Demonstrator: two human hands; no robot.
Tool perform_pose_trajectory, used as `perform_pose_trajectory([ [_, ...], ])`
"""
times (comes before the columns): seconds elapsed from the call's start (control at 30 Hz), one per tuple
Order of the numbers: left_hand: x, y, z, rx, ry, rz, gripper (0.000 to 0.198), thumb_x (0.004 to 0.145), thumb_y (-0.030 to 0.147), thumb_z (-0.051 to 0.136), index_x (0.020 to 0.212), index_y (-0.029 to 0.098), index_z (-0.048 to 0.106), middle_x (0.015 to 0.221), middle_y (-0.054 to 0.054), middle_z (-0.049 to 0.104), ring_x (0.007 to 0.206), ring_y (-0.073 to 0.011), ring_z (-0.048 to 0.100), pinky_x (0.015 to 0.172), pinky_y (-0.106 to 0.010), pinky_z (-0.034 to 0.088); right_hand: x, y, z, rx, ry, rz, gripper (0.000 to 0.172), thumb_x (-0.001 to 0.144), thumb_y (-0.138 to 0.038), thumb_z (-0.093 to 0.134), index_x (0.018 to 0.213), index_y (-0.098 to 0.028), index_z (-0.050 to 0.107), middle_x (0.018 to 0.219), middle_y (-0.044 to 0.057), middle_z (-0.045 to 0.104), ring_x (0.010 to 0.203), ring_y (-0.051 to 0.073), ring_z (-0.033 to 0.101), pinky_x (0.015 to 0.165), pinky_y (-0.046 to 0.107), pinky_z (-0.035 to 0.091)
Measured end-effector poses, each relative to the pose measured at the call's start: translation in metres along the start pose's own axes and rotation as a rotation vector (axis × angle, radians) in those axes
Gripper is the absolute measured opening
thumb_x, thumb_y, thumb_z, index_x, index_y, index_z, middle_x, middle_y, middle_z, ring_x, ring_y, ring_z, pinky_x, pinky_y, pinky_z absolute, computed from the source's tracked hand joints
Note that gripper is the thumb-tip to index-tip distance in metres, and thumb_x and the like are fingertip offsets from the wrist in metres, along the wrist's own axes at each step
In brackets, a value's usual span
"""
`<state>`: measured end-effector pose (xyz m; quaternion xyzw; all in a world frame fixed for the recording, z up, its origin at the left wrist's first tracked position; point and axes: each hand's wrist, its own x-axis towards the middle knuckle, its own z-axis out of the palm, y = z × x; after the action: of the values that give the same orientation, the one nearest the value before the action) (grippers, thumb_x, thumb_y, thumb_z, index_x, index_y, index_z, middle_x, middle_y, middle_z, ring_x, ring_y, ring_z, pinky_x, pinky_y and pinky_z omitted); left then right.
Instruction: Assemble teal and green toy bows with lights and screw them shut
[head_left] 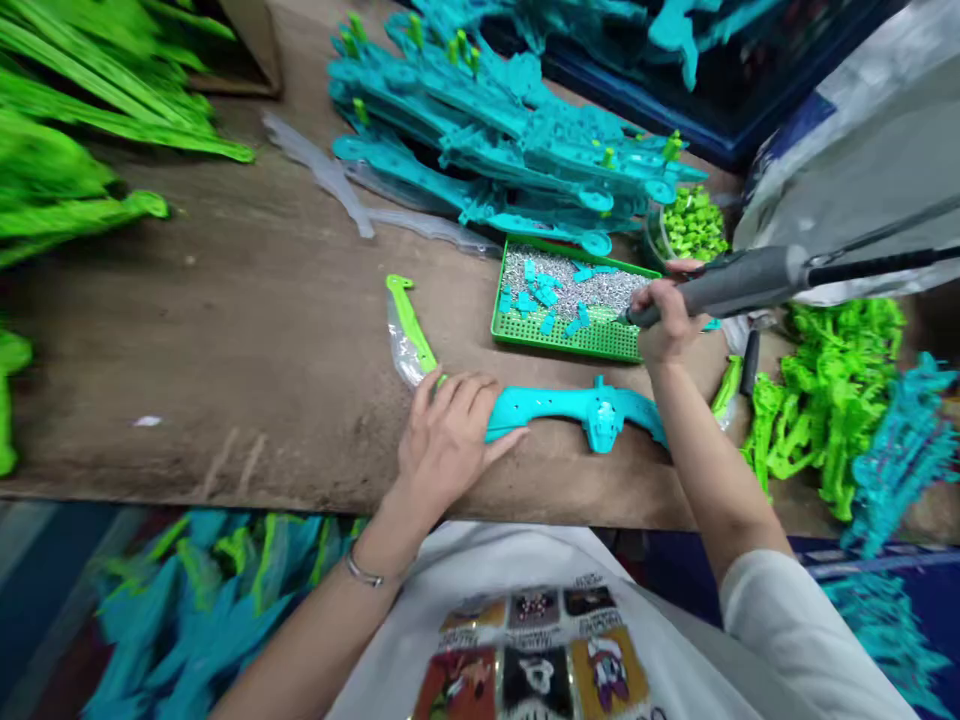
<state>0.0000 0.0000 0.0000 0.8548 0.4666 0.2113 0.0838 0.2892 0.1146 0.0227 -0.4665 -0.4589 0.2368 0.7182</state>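
A toy bow lies across the table in front of me, with a turquoise middle [547, 402] and a lime-green arm [411, 325] with a clear plastic piece at its left end. My left hand [450, 435] grips it near the joint of the two colours, fingers over the top and thumb along the lower edge. In my right hand [666, 325] is a grey electric screwdriver [742, 285]. Its tip reaches into the green perforated tray [570, 345], among small silver screws [607, 290] and several small turquoise pieces [544, 290]. My right forearm covers the bow's right end.
Stacked turquoise parts [495, 130] lie behind the tray, beside a tub of small lime-green pieces [694, 222]. Lime-green parts are heaped at left [75, 120] and right [832, 390]. Two clear blade-shaped pieces [322, 165] lie left of the stack. Finished-looking bows [202, 590] are below the table edge.
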Motion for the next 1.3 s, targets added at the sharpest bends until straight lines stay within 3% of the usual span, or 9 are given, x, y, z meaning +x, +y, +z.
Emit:
perform_pose_trajectory([
  [0.3, 0.001, 0.001, 0.001, -0.043, 0.001, 0.011, 0.053, 0.094, 0.050, 0.070, 0.133, 0.016, 0.061, 0.129, -0.016, 0.071, 0.123, -0.0351, 0.064, 0.120, -0.058, 0.033, -0.003, 0.005, 0.007, -0.098, -0.035, 0.029, 0.035, 0.080, -0.053, 0.071, 0.089, -0.026, 0.051, 0.053, -0.011, 0.048, 0.043, 0.011, 0.050, 0.050, 0.027, 0.047],
  [0.43, -0.006, 0.001, -0.015, -0.078, 0.058, -0.023, 0.079, 0.091, 0.053, 0.074, 0.153, 0.015, 0.042, 0.151, -0.021, 0.056, 0.143, -0.0390, 0.051, 0.122, -0.059, 0.033, -0.002, 0.009, 0.006, -0.058, -0.071, 0.042, 0.037, 0.078, -0.051, 0.075, 0.091, -0.027, 0.051, 0.052, -0.012, 0.047, 0.040, 0.012, 0.048, 0.046, 0.027, 0.044],
  [0.53, -0.026, -0.005, -0.030, -0.116, 0.177, -0.161, 0.091, 0.083, 0.055, 0.081, 0.154, 0.018, 0.038, 0.146, -0.021, 0.056, 0.138, -0.0387, 0.054, 0.114, -0.055, 0.044, 0.000, 0.004, 0.009, -0.025, -0.067, 0.019, 0.034, 0.076, -0.047, 0.075, 0.090, -0.026, 0.053, 0.052, -0.012, 0.047, 0.040, 0.011, 0.047, 0.045, 0.026, 0.042],
  [0.6, -0.045, -0.012, -0.035, -0.147, 0.230, -0.268, 0.087, 0.079, 0.055, 0.085, 0.146, 0.019, 0.042, 0.134, -0.017, 0.060, 0.125, -0.0350, 0.061, 0.104, -0.049, 0.052, 0.001, -0.008, 0.015, 0.008, -0.032, -0.016, 0.027, 0.077, -0.040, 0.073, 0.091, -0.026, 0.055, 0.051, -0.012, 0.047, 0.039, 0.011, 0.045, 0.044, 0.026, 0.040],
  [0.7, -0.072, -0.019, -0.031, -0.212, 0.200, -0.393, 0.078, 0.076, 0.054, 0.088, 0.134, 0.020, 0.048, 0.118, -0.011, 0.061, 0.102, -0.0267, 0.065, 0.091, -0.041, 0.055, -0.007, -0.039, 0.031, 0.076, -0.002, -0.091, 0.017, 0.078, -0.033, 0.067, 0.090, -0.027, 0.058, 0.049, -0.011, 0.045, 0.037, 0.012, 0.042, 0.042, 0.027, 0.038],
  [0.8, -0.084, -0.021, -0.021, -0.255, 0.159, -0.417, 0.066, 0.082, 0.053, 0.084, 0.127, 0.019, 0.051, 0.112, -0.009, 0.064, 0.097, -0.0240, 0.064, 0.089, -0.039, 0.053, -0.031, -0.075, 0.054, 0.121, -0.135, -0.078, 0.016, 0.081, -0.038, 0.066, 0.093, -0.030, 0.059, 0.049, -0.010, 0.043, 0.037, 0.014, 0.042, 0.042, 0.030, 0.042],
  [0.9, -0.082, -0.019, -0.013, -0.210, 0.150, -0.386, 0.051, 0.090, 0.054, 0.076, 0.121, 0.019, 0.057, 0.109, -0.009, 0.069, 0.101, -0.0260, 0.064, 0.089, -0.039, 0.048, -0.068, -0.096, 0.078, 0.197, -0.316, 0.036, 0.021, 0.083, -0.041, 0.070, 0.097, -0.030, 0.059, 0.051, -0.009, 0.048, 0.037, 0.014, 0.045, 0.042, 0.032, 0.046],
  [1.07, -0.075, -0.018, -0.010, -0.151, 0.140, -0.335, 0.034, 0.096, 0.052, 0.068, 0.108, 0.021, 0.066, 0.095, -0.005, 0.071, 0.090, -0.0243, 0.062, 0.078, -0.037, 0.038, -0.109, -0.088, 0.106, 0.313, -0.481, 0.192, 0.021, 0.088, -0.033, 0.071, 0.104, -0.028, 0.057, 0.057, -0.009, 0.056, 0.043, 0.015, 0.053, 0.048, 0.032, 0.049],
  [1.3, -0.074, -0.018, -0.008, -0.137, 0.175, -0.312, 0.031, 0.098, 0.050, 0.066, 0.107, 0.021, 0.069, 0.090, -0.004, 0.070, 0.087, -0.0237, 0.059, 0.076, -0.038, 0.035, -0.122, -0.066, 0.114, 0.257, -0.511, 0.241, 0.030, 0.087, -0.040, 0.076, 0.105, -0.027, 0.057, 0.058, -0.010, 0.056, 0.044, 0.014, 0.053, 0.048, 0.031, 0.047],
])
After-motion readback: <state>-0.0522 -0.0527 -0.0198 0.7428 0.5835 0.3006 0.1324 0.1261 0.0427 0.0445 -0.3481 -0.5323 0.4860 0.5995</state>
